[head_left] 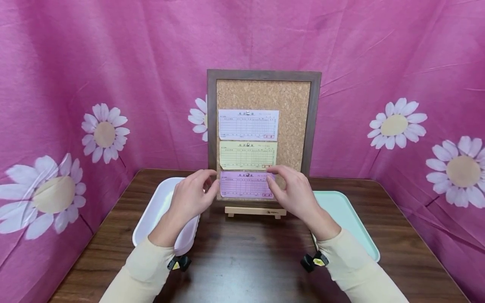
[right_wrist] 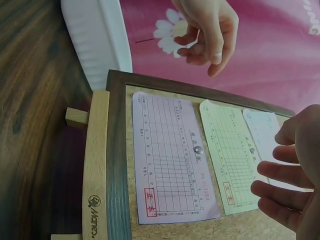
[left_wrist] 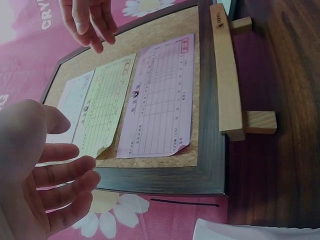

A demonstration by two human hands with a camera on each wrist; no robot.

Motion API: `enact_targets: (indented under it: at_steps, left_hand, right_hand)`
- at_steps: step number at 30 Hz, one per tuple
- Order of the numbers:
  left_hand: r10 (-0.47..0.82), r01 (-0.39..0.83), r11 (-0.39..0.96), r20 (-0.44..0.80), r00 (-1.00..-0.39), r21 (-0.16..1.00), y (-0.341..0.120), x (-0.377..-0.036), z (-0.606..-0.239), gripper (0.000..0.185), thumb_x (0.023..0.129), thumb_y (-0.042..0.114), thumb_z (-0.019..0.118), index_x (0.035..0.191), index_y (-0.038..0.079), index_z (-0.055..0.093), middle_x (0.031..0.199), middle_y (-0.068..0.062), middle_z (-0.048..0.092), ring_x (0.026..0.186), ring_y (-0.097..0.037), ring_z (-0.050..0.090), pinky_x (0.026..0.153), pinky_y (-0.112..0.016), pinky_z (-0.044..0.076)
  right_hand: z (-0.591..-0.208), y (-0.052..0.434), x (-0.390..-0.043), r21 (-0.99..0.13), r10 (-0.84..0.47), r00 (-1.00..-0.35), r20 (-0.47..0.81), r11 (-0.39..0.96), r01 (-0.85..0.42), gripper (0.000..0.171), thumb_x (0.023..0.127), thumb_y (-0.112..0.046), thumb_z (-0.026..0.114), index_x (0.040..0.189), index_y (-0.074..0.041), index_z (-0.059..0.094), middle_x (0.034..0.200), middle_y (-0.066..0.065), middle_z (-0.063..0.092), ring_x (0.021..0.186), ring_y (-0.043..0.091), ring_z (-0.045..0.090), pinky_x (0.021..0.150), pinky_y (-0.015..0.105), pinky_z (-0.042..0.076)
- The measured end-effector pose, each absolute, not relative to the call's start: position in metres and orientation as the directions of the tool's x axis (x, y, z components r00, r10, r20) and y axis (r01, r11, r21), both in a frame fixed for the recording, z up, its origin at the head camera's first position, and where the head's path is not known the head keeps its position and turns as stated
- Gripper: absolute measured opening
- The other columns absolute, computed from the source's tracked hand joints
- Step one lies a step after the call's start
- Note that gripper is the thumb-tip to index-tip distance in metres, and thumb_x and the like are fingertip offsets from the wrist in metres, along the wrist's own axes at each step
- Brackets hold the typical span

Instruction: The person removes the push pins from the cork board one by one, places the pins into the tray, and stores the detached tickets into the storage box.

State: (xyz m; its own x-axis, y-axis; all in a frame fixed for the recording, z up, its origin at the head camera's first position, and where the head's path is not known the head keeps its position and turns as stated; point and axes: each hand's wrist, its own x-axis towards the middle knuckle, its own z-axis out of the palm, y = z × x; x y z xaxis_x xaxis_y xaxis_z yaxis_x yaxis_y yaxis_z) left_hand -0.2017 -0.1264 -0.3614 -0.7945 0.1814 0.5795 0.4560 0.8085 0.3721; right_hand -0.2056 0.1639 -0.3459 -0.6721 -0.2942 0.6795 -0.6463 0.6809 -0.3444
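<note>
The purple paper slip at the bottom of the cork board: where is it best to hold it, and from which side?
Probably pinch the purple paper slip at its lower left corner, coming from the left: that corner curls off the cork board, while a pin fixes the top middle.

- Purple slip [head_left: 246, 184]: printed grid form with a red stamp at its lower right, pinned flat by one pin at top centre; lowest of three on the board, lower left corner curling.
- Cork board [head_left: 291, 109]: dark wood frame, upright on a small wooden easel [head_left: 254, 211], far centre of the worktop.
</note>
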Motion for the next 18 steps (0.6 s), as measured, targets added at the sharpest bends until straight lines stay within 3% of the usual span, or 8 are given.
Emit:
enact_targets:
  at_steps: [10, 18]
  left_hand:
    - [0.140, 0.451, 0.800, 0.607, -0.782, 0.396, -0.132, -0.212, -0.358, 0.026, 0.098, 0.023, 0.071, 0.118, 0.007, 0.078, 0.084, -0.004, 0.070, 0.073, -0.020, 0.063, 0.064, -0.042, 0.052]
    - [0.148, 0.458, 0.790, 0.598, -0.788, 0.408, -0.129, -0.217, -0.354, 0.029, 0.100, 0.025, 0.070, 0.122, 0.006, 0.077, 0.085, -0.005, 0.070, 0.074, -0.020, 0.063, 0.064, -0.039, 0.051]
  right_hand:
    - [-0.344, 0.156, -0.220, -0.360, -0.294, -0.665, 0.686, 0.657, -0.662, 0.023, 0.095, -0.008, 0.076, 0.117, -0.002, 0.077, 0.115, 0.016, 0.081, 0.110, 0.035, 0.077, 0.097, 0.053, 0.060]
    - [-0.342, 0.149, -0.227, -0.369, -0.285, -0.662, 0.693, 0.649, -0.665, 0.024, 0.095, -0.008, 0.076, 0.119, -0.001, 0.077, 0.116, 0.018, 0.081, 0.113, 0.037, 0.076, 0.102, 0.052, 0.060]
